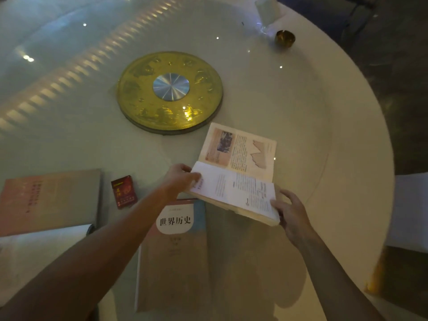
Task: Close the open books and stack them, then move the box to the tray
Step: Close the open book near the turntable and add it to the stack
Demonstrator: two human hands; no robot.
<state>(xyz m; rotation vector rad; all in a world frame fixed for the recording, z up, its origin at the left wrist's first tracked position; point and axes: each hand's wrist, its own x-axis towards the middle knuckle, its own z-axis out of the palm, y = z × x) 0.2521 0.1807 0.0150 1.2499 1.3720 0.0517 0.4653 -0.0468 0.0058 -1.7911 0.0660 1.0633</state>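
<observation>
An open book (240,167) lies right of centre on the round table, its near half lifted off the glass. My left hand (180,179) grips the raised half at its left edge. My right hand (289,212) holds the same half at its near right corner. A closed book (176,251) with a white title label lies flat in front of me, just below the open one. Another closed book (51,200) rests at the left. A small red box (124,192) stands between that book and my left forearm.
A gold round disc (170,92) with a silver hub sits at the table's centre. A small brass dish (284,38) and a white holder (266,9) stand at the far right rim. A white sheet (41,246) lies at the near left. A chair (410,212) stands right.
</observation>
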